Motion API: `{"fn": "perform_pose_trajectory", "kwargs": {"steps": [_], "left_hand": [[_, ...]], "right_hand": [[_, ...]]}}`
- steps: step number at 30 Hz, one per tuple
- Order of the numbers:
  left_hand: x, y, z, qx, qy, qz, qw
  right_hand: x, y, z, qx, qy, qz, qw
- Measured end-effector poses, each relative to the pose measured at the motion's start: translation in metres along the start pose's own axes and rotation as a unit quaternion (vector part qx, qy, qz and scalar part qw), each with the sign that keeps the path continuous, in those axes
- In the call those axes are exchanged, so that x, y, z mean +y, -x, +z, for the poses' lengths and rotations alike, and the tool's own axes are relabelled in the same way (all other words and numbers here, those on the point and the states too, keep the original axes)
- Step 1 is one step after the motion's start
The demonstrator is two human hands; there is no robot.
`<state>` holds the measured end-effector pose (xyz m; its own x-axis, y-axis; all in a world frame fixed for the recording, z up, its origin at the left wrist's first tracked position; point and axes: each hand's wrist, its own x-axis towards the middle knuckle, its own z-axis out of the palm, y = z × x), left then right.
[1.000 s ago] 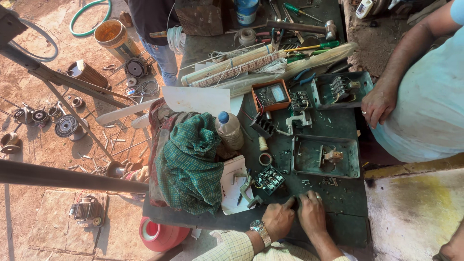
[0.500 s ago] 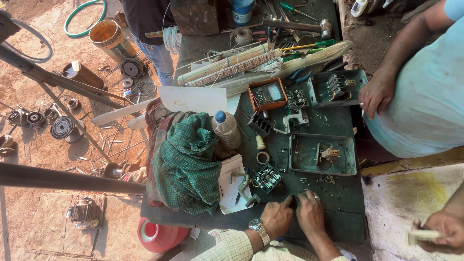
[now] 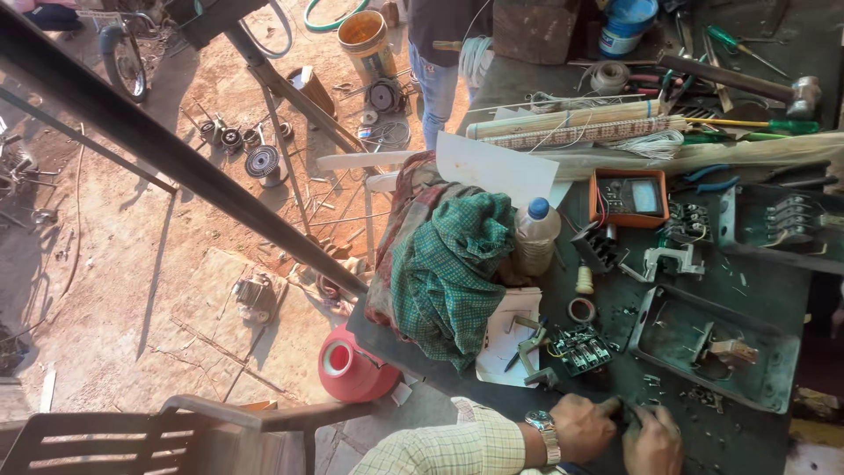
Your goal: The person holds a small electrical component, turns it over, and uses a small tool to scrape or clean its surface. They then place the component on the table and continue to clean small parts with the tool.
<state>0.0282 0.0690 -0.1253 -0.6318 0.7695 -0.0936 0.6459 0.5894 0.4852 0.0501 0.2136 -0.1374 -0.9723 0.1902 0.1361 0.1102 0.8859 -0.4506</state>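
My left hand (image 3: 585,427), with a wristwatch and a checked sleeve, rests at the near edge of the dark green workbench (image 3: 747,444). My right hand (image 3: 655,440) is beside it. The fingertips of both hands meet on a small dark part (image 3: 621,407) on the bench top; the part is too small to identify. Just beyond the hands stands a black terminal block with wires (image 3: 580,348). A grey metal box cover (image 3: 721,350) lies to the right of it.
A green checked cloth (image 3: 448,273), a plastic bottle (image 3: 534,236) and an orange multimeter (image 3: 629,198) sit further back. A hammer (image 3: 747,84) and screwdrivers lie at the far edge. A red spool (image 3: 352,365), a chair (image 3: 176,435) and a standing person (image 3: 435,62) are on the left.
The view has swung left, so the person at the right edge is out of sight and more dirt floor shows. Both hands stay together at the bench's near edge.
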Motion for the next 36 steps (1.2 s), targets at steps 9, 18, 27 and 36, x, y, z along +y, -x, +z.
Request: {"fn": "perform_pose_trajectory", "kwargs": {"steps": [9, 18, 27, 36], "left_hand": [[0.000, -0.001, -0.003, 0.002, 0.008, 0.010, 1.000], [0.006, -0.012, 0.003, -0.074, -0.020, 0.003, 0.997], [0.011, -0.018, 0.001, -0.067, -0.023, 0.008, 0.997], [0.003, -0.015, 0.019, -0.021, -0.001, 0.025, 0.999]], "right_hand": [[-0.004, -0.004, -0.003, -0.003, 0.027, -0.075, 0.997], [-0.014, -0.003, -0.027, 0.067, 0.050, -0.090, 0.992], [-0.025, -0.015, -0.054, -0.010, 0.023, 0.014, 1.000], [-0.004, -0.010, -0.042, 0.010, 0.022, 0.030, 0.999]]}}
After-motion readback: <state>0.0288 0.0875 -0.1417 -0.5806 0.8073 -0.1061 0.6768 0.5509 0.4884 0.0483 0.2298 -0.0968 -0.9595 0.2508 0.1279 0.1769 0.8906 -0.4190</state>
